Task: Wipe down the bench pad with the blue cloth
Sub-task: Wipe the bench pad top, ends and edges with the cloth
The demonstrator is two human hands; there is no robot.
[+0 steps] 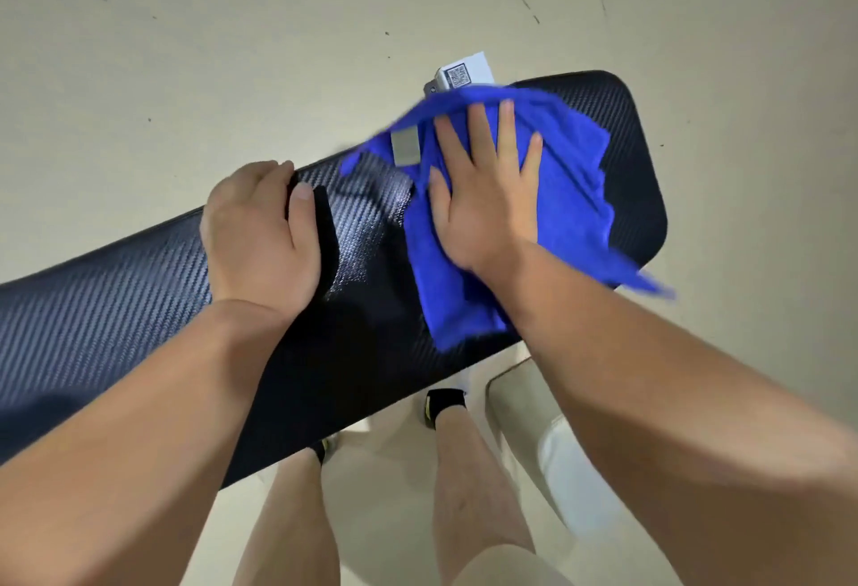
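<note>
A long black bench pad [116, 302] with a carbon-weave texture runs from the lower left up to the right. A blue cloth [571, 195] lies spread on its right half, its edges blurred. My right hand [487, 195] presses flat on the cloth with fingers straight and spread. A grey label on the cloth shows beside my fingers. My left hand [260, 232] grips the pad's far edge, fingers curled over it and thumb on top.
Pale floor [232, 51] surrounds the bench. A white frame part with a QR sticker [459, 74] sticks out beyond the pad's far edge. My legs and black socks [443, 404] stand under the near edge, beside a light object [548, 437] at the lower right.
</note>
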